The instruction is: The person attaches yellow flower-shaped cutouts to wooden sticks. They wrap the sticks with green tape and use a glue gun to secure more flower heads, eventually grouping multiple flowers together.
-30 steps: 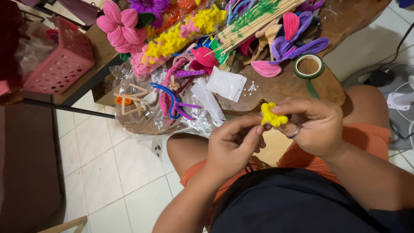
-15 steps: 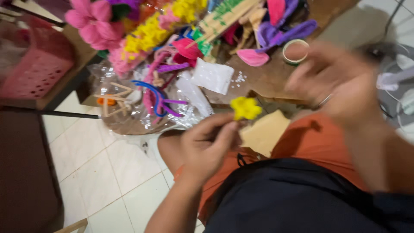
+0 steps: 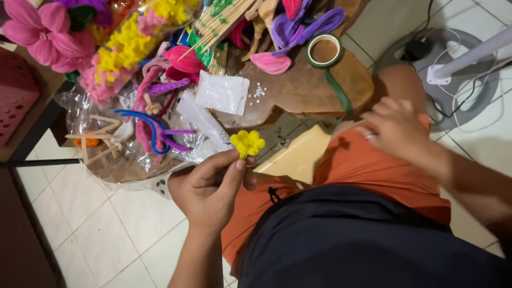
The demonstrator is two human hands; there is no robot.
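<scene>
Nearest us, our left hand [image 3: 213,184] pinches the small yellow flower [image 3: 247,143] by its base, upright over our lap; our right hand [image 3: 394,128] rests apart on the orange shorts [image 3: 368,170], fingers loose and holding nothing; we judge the flower shaped and awaiting binding; next calls for the green tape roll [image 3: 324,51] on the bench [image 3: 298,90] beyond.

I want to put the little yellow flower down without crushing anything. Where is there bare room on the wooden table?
Bare wood lies between the white packet and the green tape roll, toward the table's near edge; a few tiny white beads sit there. Left of the packet is crowded: pipe cleaners, plastic wrap, pink flowers. The left hand holds the yellow flower.
</scene>
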